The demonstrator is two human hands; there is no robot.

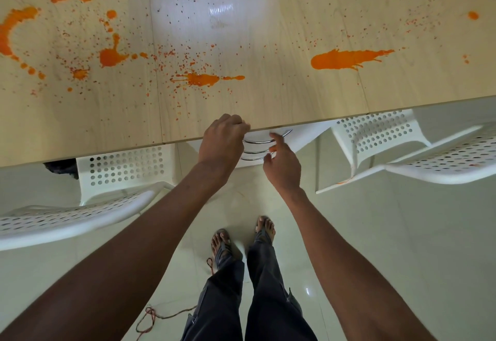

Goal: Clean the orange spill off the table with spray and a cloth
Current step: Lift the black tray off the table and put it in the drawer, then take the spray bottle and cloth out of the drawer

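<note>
Pale wood-grain worktop (268, 93) fills the upper half of the view, seen from above by a standing person; glossy light floor (375, 260) below.

Spill (349, 59): orange, in many separate patches. Largest is a long streak right of centre; a splat (204, 79) sits near centre, closest to the hands; a blot (111, 56) and a curved smear (10, 32) lie to the left; more blots along the far edge. Fine specks are scattered between them. All patches lie beyond the hands, further onto the worktop; none touches a hand.

Left hand (222, 139): at the near edge of the worktop, fingers curled under in a loose fist, knuckles at the edge. Whether it grips anything cannot be told.

Right hand (281, 163): below the edge, just beside the left, fingers loosely spread, forefinger pointing up; holds nothing. Orange marks on fingertips.

Under the edge, between the hands: a white drawer unit (268, 136) with curved chrome handles (257, 142), partly hidden by both hands.

White perforated chairs stand at either side: left chair (118, 169), right chair (375, 136), both tucked against the worktop.

Feet in sandals (222, 244) on the floor; a red cord (161, 316) lies beside them.
</note>
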